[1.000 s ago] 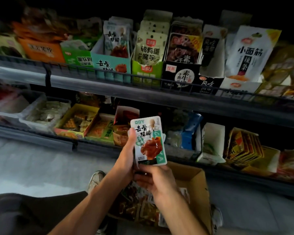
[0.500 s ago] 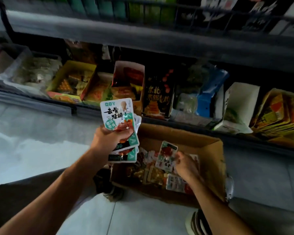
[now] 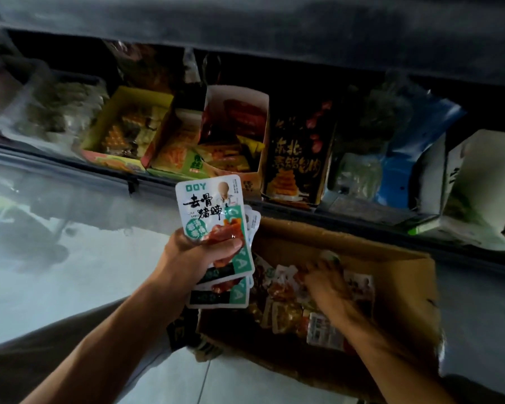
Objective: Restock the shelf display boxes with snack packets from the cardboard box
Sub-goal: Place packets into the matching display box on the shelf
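Right hand (image 3: 325,277) had dropped back into the cardboard box (image 3: 403,287), grip blurred, I couldn't tell; left hand (image 3: 196,252) still clenched the packets (image 3: 213,217), gathering more

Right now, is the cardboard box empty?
No, the cardboard box holds many loose snack packets, and the right hand reaches in among them.
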Demonstrator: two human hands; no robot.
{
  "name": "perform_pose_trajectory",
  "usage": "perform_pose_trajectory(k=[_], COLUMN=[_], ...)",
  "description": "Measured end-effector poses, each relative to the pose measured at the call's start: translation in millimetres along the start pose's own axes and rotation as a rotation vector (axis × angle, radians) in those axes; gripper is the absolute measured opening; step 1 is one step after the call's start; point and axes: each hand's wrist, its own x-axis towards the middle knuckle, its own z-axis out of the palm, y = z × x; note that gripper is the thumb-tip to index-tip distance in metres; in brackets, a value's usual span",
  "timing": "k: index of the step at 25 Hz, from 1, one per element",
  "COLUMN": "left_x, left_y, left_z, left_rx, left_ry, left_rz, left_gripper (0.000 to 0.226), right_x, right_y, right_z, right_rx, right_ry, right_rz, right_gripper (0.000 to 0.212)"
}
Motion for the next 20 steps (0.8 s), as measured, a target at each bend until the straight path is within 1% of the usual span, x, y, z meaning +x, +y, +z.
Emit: perform_pose_trajectory(k=[1, 2, 3, 4, 5, 6, 7, 8, 10, 11, 12, 13, 15, 16, 17, 18, 19, 20], left_x=[-1.1, -2.8, -6.9, -11.3, -16.0, -25.5, -38.3, -50.4, -76.4, -88.8, -96.3, -105.9, -121.4, -130.6, -139.1, -143.4, -148.9, -151.8], left_y=[2.1, 5.3, 12.3, 19.9, 27.5, 37.4, 47.4, 57.5, 76.8, 85.4, 92.6, 102.2, 119.2, 127.8, 136.1, 143.0, 149.9, 155.3], left_z=[1.7, 3.6, 8.2, 12.2, 13.8, 15.6, 18.1, 20.0, 24.7, 27.1, 27.2, 27.2, 22.8, 22.8, 23.8, 24.9, 25.5, 24.8], left_rx=[0.007, 0.011, 0.007, -0.005, -0.029, -0.044, -0.048, -0.032, -0.032, -0.050, -0.065, -0.120, -0.299, -0.357, -0.400, -0.424, -0.448, -0.458], left_ry=[0.025, 0.051, 0.073, 0.081, 0.078, 0.060, 0.034, -0.015, -0.173, -0.246, -0.277, -0.283, -0.341, -0.383, -0.390, -0.325, -0.211, -0.080], left_rz=[0.023, 0.049, 0.075, 0.100, 0.143, 0.178, 0.225, 0.296, 0.464, 0.521, 0.532, 0.520, 0.441, 0.435, 0.473, 0.558, 0.677, 0.798], left_gripper=[0.034, 0.039, 0.042, 0.044, 0.045, 0.046, 0.049, 0.052, 0.058, 0.059, 0.059, 0.057, 0.048, 0.042, 0.038, 0.039, 0.042, 0.044], right_x=[-7.0, -15.8, -25.6, -38.3, -52.3, -69.3, -86.4, -104.9, -136.2, -148.8, -161.0, -173.0, -193.9, -201.1, -206.3, -211.4, -212.5, -215.6], right_y=[2.7, 7.0, 11.9, 14.7, 18.3, 20.2, 21.6, 21.7, 19.0, 16.7, 13.6, 10.7, -3.5, -11.4, -18.4, -24.7, -27.3, -29.0], right_z=[-17.1, -41.3, -69.9, -105.0, -142.8, -179.0, -209.2, -235.3, -272.4, -282.7, -291.5, -301.0, -323.5, -336.1, -348.5, -361.0, -371.9, -383.1], right_rx=[0.102, 0.269, 0.558, 0.920, 1.281, 1.576, 1.768, 1.889, 1.970, 1.974, 1.972, 1.949, 1.893, 1.866, 1.858, 1.882, 1.920, 1.957], right_ry=[0.032, 0.068, 0.107, 0.108, 0.128, 0.174, 0.237, 0.285, 0.357, 0.405, 0.442, 0.469, 0.531, 0.594, 0.664, 0.721, 0.747, 0.722], right_rz=[0.022, 0.039, 0.079, 0.139, 0.152, 0.127, 0.076, 0.011, -0.023, 0.000, 0.010, -0.007, -0.061, -0.075, -0.082, -0.086, -0.095, -0.121], right_gripper=[0.040, 0.036, 0.033, 0.030, 0.025, 0.022, 0.023, 0.031, 0.060, 0.066, 0.059, 0.048, 0.033, 0.032, 0.035, 0.040, 0.046, 0.049])
